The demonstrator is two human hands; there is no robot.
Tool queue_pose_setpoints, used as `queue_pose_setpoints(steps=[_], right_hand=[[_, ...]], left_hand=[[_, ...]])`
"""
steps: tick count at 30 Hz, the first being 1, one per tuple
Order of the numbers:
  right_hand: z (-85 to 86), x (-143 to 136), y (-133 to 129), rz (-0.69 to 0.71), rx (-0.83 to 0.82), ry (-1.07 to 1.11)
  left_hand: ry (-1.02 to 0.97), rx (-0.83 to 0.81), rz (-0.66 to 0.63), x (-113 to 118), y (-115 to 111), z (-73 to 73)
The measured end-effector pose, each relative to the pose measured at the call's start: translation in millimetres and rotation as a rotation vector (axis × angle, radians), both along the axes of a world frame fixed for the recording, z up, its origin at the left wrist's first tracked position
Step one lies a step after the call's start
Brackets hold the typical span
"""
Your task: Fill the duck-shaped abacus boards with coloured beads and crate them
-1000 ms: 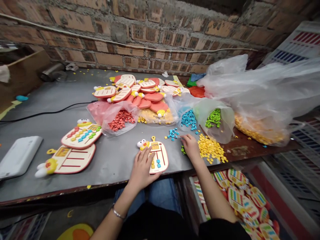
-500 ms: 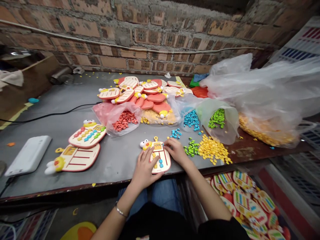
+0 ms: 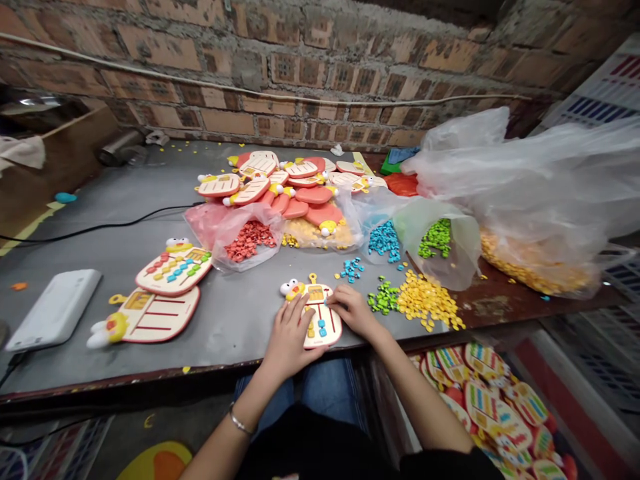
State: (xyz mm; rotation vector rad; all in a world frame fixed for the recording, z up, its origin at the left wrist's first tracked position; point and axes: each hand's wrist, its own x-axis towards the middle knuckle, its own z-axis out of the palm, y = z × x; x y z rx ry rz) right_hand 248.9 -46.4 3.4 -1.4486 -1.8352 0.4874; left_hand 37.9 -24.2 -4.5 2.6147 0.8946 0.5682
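A cream duck-shaped board (image 3: 332, 331) with red edges lies flat at the table's front edge, with yellow and blue pieces in its slots. My left hand (image 3: 286, 337) rests over its left side, fingers spread and pressing on it. At the board's upper right, my right hand (image 3: 354, 311) has its fingertips pinched on a small blue piece (image 3: 327, 300) at a slot. Close to the right hand lie loose blue pieces (image 3: 352, 268), green pieces (image 3: 383, 297) and a heap of yellow pieces (image 3: 430, 300).
Bags of red (image 3: 249, 240), blue (image 3: 384, 240) and green pieces (image 3: 435, 238) stand behind, before a pile of boards (image 3: 315, 195). Two boards (image 3: 160, 317) and a white power bank (image 3: 55, 310) lie left. A crate of filled boards (image 3: 483, 400) sits below right.
My right hand has moved slightly down along the slot, its fingertips lower on the board. My left thumb has drawn up a little. The view has shifted slightly.
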Motion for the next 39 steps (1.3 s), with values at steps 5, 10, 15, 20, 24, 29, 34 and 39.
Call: queue_pose_setpoints(steps=[5,10,15,20,24,29,34,39], right_hand=[[-0.8,-9.6,0.8,0.083,-0.027,0.109],[8.8,20.3,-11.2,0.031,-0.135,0.241],[-5.6,50.7,4.6,-0.358,0.096,-0.048],[-17.0,48.8,19.1,-0.282,0.057,-0.148],[-7.2,38.1,9.2,-0.308,0.051,0.141],[-0.8,18.8,5.7,-0.288,0.037,0.328],[-2.7,6.7,16.8,-0.242,0.101,0.255],[-2.4,4.6,16.3,-0.248,0.075,0.276]], left_hand=[[0.006,-0.008,0.010,0.1,0.0,0.9],[-0.001,-0.001,0.003,0.2,0.2,0.5],[-0.003,0.006,-0.002,0.6,0.5,0.2],[0.000,0.003,0.002,0.5,-0.1,-0.1],[-0.004,-0.006,0.003,0.3,-0.5,-0.6],[0.005,-0.011,0.006,0.1,-0.2,-0.2],[0.013,-0.009,-0.002,-0.7,-0.7,0.0],[0.013,0.002,-0.007,-1.9,-0.7,-0.5]])
